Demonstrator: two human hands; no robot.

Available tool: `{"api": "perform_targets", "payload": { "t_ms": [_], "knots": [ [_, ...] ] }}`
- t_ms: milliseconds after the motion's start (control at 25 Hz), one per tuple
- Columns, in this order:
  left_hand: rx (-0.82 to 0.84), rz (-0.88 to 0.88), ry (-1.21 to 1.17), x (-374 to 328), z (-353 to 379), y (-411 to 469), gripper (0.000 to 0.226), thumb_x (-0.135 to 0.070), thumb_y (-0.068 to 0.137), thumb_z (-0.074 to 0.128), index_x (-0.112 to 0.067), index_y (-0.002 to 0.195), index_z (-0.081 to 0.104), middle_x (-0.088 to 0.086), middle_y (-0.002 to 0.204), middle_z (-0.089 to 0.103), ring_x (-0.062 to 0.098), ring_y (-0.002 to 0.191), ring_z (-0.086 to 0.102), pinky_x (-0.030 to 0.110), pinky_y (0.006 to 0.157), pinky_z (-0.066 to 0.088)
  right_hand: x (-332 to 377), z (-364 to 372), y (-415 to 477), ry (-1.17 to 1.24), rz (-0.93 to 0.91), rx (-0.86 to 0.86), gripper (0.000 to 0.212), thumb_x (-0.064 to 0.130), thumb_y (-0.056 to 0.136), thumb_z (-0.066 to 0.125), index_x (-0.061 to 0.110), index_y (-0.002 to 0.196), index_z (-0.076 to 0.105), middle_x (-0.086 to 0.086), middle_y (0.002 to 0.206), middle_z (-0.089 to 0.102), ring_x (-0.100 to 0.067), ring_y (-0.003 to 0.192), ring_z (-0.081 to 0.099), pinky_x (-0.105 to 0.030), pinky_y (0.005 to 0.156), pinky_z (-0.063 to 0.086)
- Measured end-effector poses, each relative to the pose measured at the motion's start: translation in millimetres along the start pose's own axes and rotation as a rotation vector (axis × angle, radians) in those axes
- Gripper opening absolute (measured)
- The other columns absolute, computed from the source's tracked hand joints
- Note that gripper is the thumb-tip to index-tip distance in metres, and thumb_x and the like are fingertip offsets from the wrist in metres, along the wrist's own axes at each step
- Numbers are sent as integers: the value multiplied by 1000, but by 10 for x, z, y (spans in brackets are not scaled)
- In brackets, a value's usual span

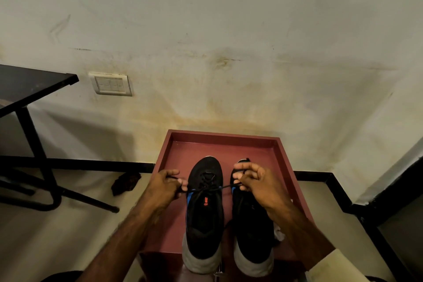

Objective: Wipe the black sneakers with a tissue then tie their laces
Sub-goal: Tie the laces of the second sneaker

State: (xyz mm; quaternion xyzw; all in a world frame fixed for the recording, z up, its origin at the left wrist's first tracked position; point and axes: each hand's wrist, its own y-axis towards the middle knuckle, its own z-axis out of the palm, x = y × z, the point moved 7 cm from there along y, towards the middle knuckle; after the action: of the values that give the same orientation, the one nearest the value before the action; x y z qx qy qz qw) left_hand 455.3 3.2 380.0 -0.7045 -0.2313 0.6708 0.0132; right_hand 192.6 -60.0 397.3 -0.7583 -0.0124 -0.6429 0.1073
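Two black sneakers stand side by side, toes toward the wall, inside a red-brown tray [224,136] with a raised rim; their grey heels overhang the tray's near edge. The left sneaker [204,217] shows a blue side stripe and an orange mark on the tongue. A black lace [225,187] runs taut across its upper eyelets. The left hand [164,186] pinches one end of the lace just beside the sneaker's left side, fingers curled round it. The right hand [254,182] pinches the other end above the toe of the right sneaker [249,224], remaining fingers loosely bent. A crumpled white tissue [278,234] lies in the tray, touching the right sneaker's outer side. A dark cloth [125,183] lies on the floor left of the tray, below a wall socket [111,84].
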Motion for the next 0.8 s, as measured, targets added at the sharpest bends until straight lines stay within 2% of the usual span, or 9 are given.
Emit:
{"api": "perform_targets", "payload": {
  "t_ms": [120,240,360,440,560,680,800],
  "knots": [
    [36,108,-10,-107,89,-3,24,-6,102,59,-8,125,57,5,91,80,9,71,70,23,68,57,64,67,-2,75,-30,6,20,12,99,70,16,118,65,1,100,82,-15,86,76,-26,71,56],
    [104,179,68,-224,239,-55,21,-10,104,55,-16,120,68,4,96,80,14,88,74,21,76,57,181,153,-26,18,-109,44,13,20,102,65,18,112,74,4,96,82,-8,84,75,-28,75,53],
    [153,250,130,-336,377,-149,25,-11,106,52,-20,113,74,3,98,78,11,99,75,18,81,59,294,211,-102,-127,-263,25,14,32,97,72,31,107,81,9,95,78,2,92,70,-19,85,53],
    [174,305,169,-393,421,-207,24,-15,105,54,-24,114,75,1,102,77,6,100,73,23,89,59,361,245,-152,-265,-360,-18,15,35,94,74,37,108,81,12,98,68,4,96,63,-9,84,48],
    [202,387,266,-404,428,-238,27,-26,99,66,-37,123,71,-3,108,75,6,105,72,30,97,56,393,355,-196,-218,-394,46,19,26,96,74,27,113,81,11,107,76,6,102,68,-8,86,49],
    [182,396,285,-387,401,-242,35,-28,95,71,-36,129,67,-9,107,78,4,104,73,36,99,58,338,405,-182,-106,-307,57,23,20,91,79,19,114,76,4,93,81,-4,90,76,-17,81,57],
    [198,386,277,-380,402,-226,25,-27,94,72,-32,118,75,-12,104,80,3,102,74,38,99,58,314,381,-165,-87,-286,13,22,22,85,85,17,101,71,-1,82,79,-8,76,76,-18,70,56]
  ]
}}
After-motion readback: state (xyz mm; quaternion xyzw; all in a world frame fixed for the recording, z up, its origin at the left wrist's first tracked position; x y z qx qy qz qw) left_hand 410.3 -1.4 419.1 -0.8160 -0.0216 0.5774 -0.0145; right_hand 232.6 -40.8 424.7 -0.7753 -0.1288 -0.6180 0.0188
